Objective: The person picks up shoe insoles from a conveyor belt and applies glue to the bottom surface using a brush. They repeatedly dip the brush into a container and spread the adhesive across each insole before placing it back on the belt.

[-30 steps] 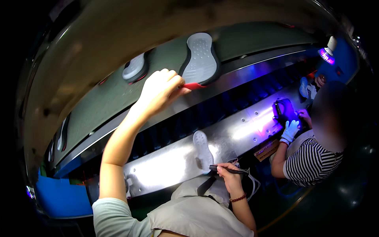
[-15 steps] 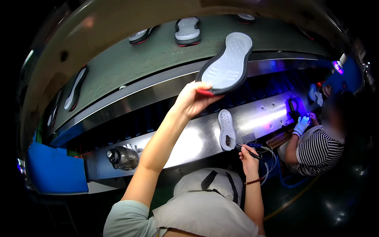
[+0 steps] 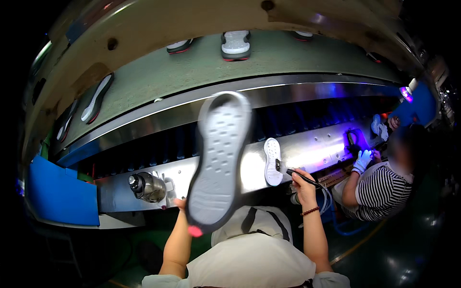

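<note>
My left hand (image 3: 180,204) grips a shoe sole (image 3: 220,165) by its near end, which has a red tip. The sole has a dark rim and a pale grey, dimpled inner face, and it stands raised in front of me, hiding most of the fingers. In my right hand (image 3: 304,186) is a black-handled brush (image 3: 291,172) with a hose trailing from its back end. Its dark bristles meet the right edge of a white sole piece (image 3: 272,161) lying on the metal ledge (image 3: 249,168).
Beyond the ledge, a green conveyor belt (image 3: 192,72) carries several soles (image 3: 236,45). A dark translucent bottle (image 3: 150,187) stands on the ledge at left. At right, under purple light, a co-worker in a striped shirt (image 3: 384,187) wears a glove (image 3: 362,161).
The sole in my left hand has come down and back from near the belt, toward my body. The brush has shifted up to the white piece's right edge.
</note>
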Available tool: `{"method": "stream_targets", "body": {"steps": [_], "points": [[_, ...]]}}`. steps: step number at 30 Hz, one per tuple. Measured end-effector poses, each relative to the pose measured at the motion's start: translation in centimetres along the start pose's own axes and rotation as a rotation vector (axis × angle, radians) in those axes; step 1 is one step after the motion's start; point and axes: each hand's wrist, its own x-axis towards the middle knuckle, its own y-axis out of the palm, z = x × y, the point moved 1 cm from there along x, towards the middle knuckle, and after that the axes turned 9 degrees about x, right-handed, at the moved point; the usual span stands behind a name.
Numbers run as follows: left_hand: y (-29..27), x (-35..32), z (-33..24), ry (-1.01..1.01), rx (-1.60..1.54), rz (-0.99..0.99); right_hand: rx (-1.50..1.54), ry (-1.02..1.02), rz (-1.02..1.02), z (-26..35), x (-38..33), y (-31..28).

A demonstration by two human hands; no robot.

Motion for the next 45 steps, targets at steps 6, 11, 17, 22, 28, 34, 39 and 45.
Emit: {"method": "stream_targets", "body": {"steps": [6, 11, 17, 22, 28, 34, 39, 45], "points": [[2.1, 3.4, -1.6, -0.145, -0.264, 0.136, 0.016, 0.01, 0.118, 0.9, 0.8, 0.9], [1.1, 5.0, 0.6, -0.118, 0.062, -0.264, 0.09, -0.033, 0.328, 4.0, -0.4, 2.2], [4.3, 8.7, 6.6, -0.162, 0.041, -0.149, 0.0, -0.002, 0.676, 8.1, -2.4, 6.3], [8.1, 9.2, 8.8, -0.169, -0.02, -0.251, -0.104, -0.01, 0.67, 7.4, 0.6, 8.6], [7.4, 9.6, 10.8, -0.253, -0.036, -0.218, -0.192, -0.076, 0.669, 8.4, 2.2, 10.2], [7.3, 10.4, 12.0, -0.197, 0.076, -0.355, -0.457, -0.365, 0.707, 8.2, 1.9, 10.9], [6.2, 10.6, 12.4, -0.154, 0.243, -0.51, -0.703, -1.016, 0.775, 5.1, -0.4, 10.4], [3.6, 9.7, 7.5, -0.057, 0.164, -0.548, -0.885, -0.62, 1.142, 4.8, -4.7, 4.3]]}}
